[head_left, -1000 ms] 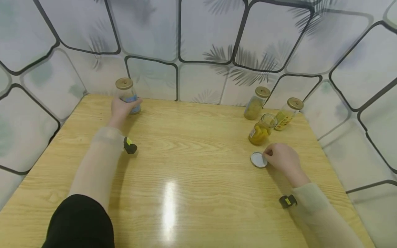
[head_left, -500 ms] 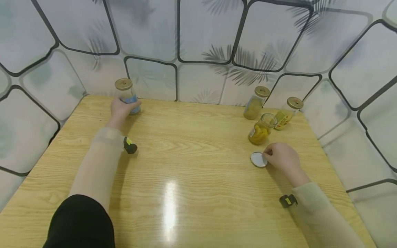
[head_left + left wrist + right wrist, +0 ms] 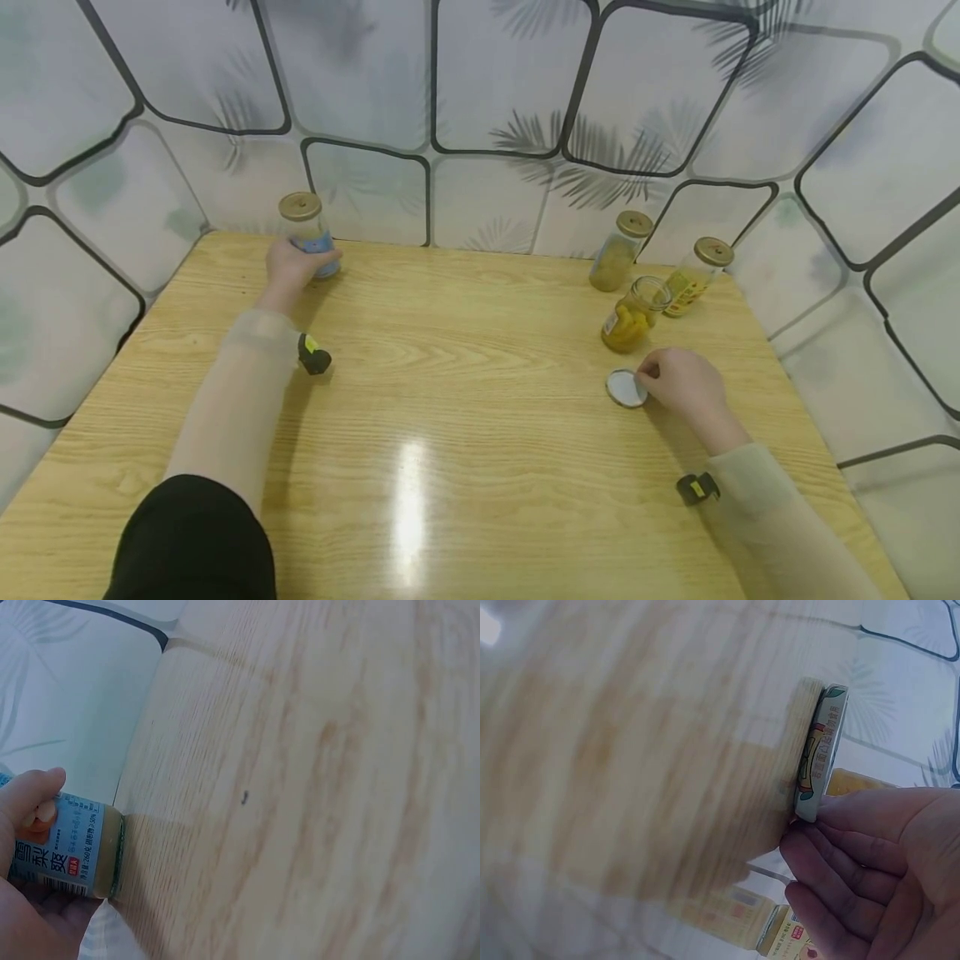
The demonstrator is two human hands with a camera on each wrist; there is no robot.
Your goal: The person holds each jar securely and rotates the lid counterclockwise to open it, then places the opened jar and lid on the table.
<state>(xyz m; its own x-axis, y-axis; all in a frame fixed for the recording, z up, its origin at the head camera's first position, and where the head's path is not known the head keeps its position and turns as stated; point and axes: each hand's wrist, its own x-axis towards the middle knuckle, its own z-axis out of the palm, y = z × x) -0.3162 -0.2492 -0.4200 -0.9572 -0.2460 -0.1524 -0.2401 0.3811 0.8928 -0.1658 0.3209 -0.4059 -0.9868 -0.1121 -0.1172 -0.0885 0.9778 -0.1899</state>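
At the table's back left, my left hand grips a glass jar with a gold lid and a blue label. In the left wrist view the blue-labelled jar stands with its base at the table, thumb on one side and fingers around the other. Over on the right, my right hand pinches the edge of a jar lid, its white inside facing up. The right wrist view shows the lid between thumb and fingers, close over the wood. Just behind it stands an open jar of yellow fruit pieces.
Two capped jars stand behind the open one: a blue-labelled jar and a yellow-labelled jar. A patterned wall borders the back and right of the wooden table.
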